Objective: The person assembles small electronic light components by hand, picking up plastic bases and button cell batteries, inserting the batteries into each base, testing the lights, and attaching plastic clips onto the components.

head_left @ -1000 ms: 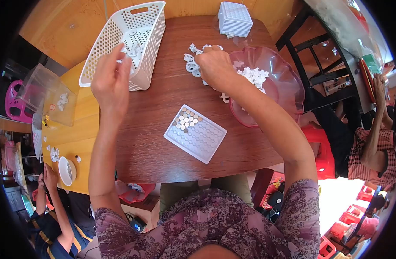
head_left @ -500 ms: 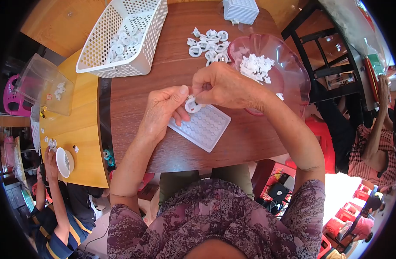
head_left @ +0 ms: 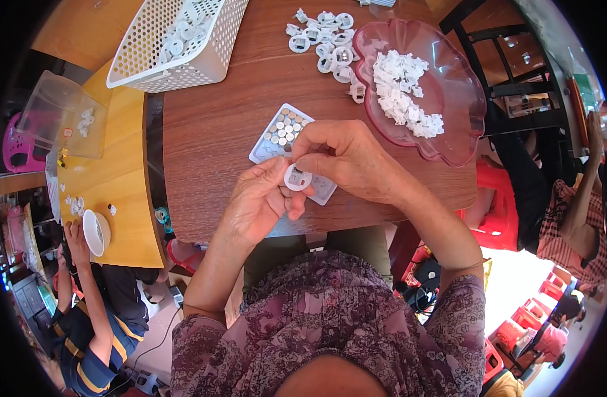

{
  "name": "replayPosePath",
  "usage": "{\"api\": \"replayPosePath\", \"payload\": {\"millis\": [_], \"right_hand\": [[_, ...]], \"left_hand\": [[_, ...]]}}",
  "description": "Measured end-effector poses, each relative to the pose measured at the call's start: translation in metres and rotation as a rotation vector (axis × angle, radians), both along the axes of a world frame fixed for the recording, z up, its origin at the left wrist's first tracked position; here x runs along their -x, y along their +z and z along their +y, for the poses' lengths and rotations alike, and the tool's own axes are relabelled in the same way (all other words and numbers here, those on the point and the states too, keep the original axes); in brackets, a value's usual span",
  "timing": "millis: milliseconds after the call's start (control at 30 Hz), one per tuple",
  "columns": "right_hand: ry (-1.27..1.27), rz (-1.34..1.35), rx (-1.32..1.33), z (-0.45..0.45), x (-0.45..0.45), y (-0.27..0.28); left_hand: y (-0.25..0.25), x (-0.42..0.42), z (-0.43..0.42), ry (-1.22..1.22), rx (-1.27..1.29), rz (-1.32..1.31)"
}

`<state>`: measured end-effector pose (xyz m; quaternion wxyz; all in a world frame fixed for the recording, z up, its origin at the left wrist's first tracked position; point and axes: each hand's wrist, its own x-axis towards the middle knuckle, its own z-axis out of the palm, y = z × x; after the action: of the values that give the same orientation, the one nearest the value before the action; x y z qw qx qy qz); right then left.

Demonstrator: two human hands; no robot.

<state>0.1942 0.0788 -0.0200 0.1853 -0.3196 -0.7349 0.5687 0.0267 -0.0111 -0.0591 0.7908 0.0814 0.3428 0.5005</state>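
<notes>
A round white plastic part (head_left: 297, 177) with a small opening is held between both hands above the near side of the white tray. My left hand (head_left: 254, 202) pinches its left edge, fingers curled beneath it. The fingertips of my right hand (head_left: 343, 159) press on its upper right edge. Beneath and behind the hands lies the white tray (head_left: 262, 151), partly hidden, with several round silvery discs (head_left: 285, 130) in its upper left cells. Further back sits a loose group of similar white round parts (head_left: 326, 36).
A white perforated basket (head_left: 217, 56) of white parts stands at the back left. At the right is a pink scalloped bowl (head_left: 449, 99) with small white pieces (head_left: 399, 83). A co-worker's hand (head_left: 77, 243) is beside a white bowl (head_left: 96, 233) on the yellow table (head_left: 128, 178).
From apart, my hands came together over the tray, now with a white round part between them. Since half a second ago they have stayed joined, while the view has shifted nearer the table's front.
</notes>
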Motion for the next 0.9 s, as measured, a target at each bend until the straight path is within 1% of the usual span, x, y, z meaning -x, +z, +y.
{"api": "replayPosePath", "payload": {"millis": [167, 233, 300, 367, 400, 467, 500, 567, 600, 667, 800, 900], "right_hand": [[-0.076, 0.004, 0.221, -0.011, 0.002, 0.0], [-0.07, 0.014, 0.187, -0.016, 0.002, 0.002], [-0.058, 0.023, 0.147, -0.022, 0.002, 0.002], [-0.094, 0.139, -0.023, -0.03, 0.001, -0.004], [-0.086, 0.137, -0.023, -0.032, -0.001, -0.006], [-0.226, 0.094, -0.198, -0.032, -0.006, -0.012], [-0.222, 0.091, -0.198, -0.031, -0.007, -0.016], [-0.318, -0.065, -0.582, -0.027, -0.009, -0.025], [-0.315, -0.067, -0.584, -0.027, -0.008, -0.03], [-0.346, -0.182, -0.775, -0.026, -0.003, -0.038], [-0.365, -0.227, -0.844, -0.022, 0.008, -0.045], [-0.338, -0.181, -0.9, -0.016, 0.015, -0.048]], "left_hand": [[0.002, -0.001, -0.007, -0.029, -0.004, -0.012], [0.0, -0.001, -0.01, -0.036, 0.01, -0.016], [-0.004, -0.002, -0.018, -0.019, -0.011, -0.106], [-0.005, 0.0, -0.023, -0.034, -0.039, -0.096], [-0.005, 0.001, -0.025, -0.056, -0.066, -0.083], [-0.003, 0.004, -0.03, -0.044, -0.074, -0.052], [-0.002, 0.005, -0.032, -0.041, -0.08, -0.02], [-0.005, 0.009, -0.037, -0.033, -0.103, 0.011], [-0.007, 0.01, -0.038, -0.028, -0.129, 0.046], [-0.007, 0.01, -0.038, -0.009, -0.134, 0.048], [-0.009, 0.009, -0.036, 0.033, -0.141, 0.01], [-0.011, 0.009, -0.035, 0.076, -0.149, -0.011]]}}
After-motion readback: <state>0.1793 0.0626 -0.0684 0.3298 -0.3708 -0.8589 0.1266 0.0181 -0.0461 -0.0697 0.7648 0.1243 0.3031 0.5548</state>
